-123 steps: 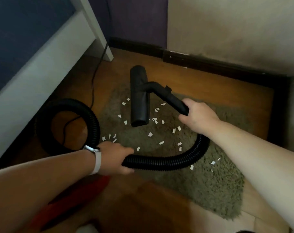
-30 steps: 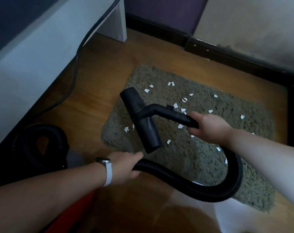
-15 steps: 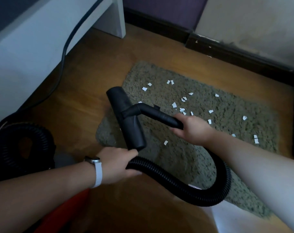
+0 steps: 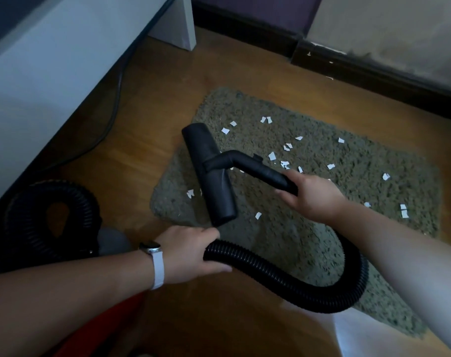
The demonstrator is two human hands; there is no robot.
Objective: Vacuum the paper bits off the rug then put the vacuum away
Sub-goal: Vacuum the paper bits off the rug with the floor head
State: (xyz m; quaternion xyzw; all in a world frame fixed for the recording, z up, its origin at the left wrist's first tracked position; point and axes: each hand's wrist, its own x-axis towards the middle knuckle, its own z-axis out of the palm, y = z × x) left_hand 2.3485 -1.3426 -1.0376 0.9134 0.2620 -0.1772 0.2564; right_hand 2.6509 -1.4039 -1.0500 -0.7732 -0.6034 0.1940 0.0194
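A shaggy grey-green rug (image 4: 309, 233) lies on the wooden floor with several white paper bits (image 4: 272, 155) scattered over its far and right parts. The black vacuum nozzle (image 4: 209, 173) rests on the rug's left end. My right hand (image 4: 312, 195) grips the black wand (image 4: 260, 170) behind the nozzle. My left hand (image 4: 191, 253) grips the ribbed black hose (image 4: 283, 276), which loops round under my right arm. More hose (image 4: 52, 217) coils at the left, and a red vacuum body (image 4: 108, 320) shows under my left forearm.
A white bed frame (image 4: 52, 81) runs along the left with its leg (image 4: 175, 24) at the top. A dark power cord (image 4: 116, 99) trails along the floor beside it. Dark skirting (image 4: 373, 70) and wall close off the far side.
The nozzle and my right hand have shifted slightly right along the rug's left end since half a second ago. A paper bit shows left of the nozzle. Both hands keep their grips.
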